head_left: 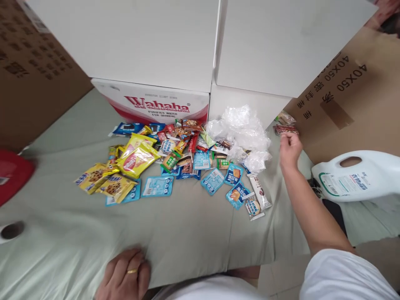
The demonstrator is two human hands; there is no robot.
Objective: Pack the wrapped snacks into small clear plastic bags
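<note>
My right hand [290, 146] reaches to the far right, fingers curled at the near edge of a dark red snack packet [286, 129]. Behind that packet lies a clear-wrapped snack [286, 118] against the cardboard. My left hand [125, 273], with a ring on one finger, rests knuckles up on the near edge of the green cloth, its fingers bent under; whether it holds anything is hidden. Between the hands spreads a heap of snacks: yellow packets [139, 160], cookie packs [117, 188], blue pouches [158, 186], a white bar [259, 191] and a round biscuit pack [253, 207].
Crumpled clear plastic [242, 129] sits behind the heap. A Wahaha box [156, 104] and white panels [256, 46] stand at the back. Cardboard walls [353, 91] flank both sides. A white jug [359, 175] lies right; a red object [14, 175] and a roll [11, 231] are left.
</note>
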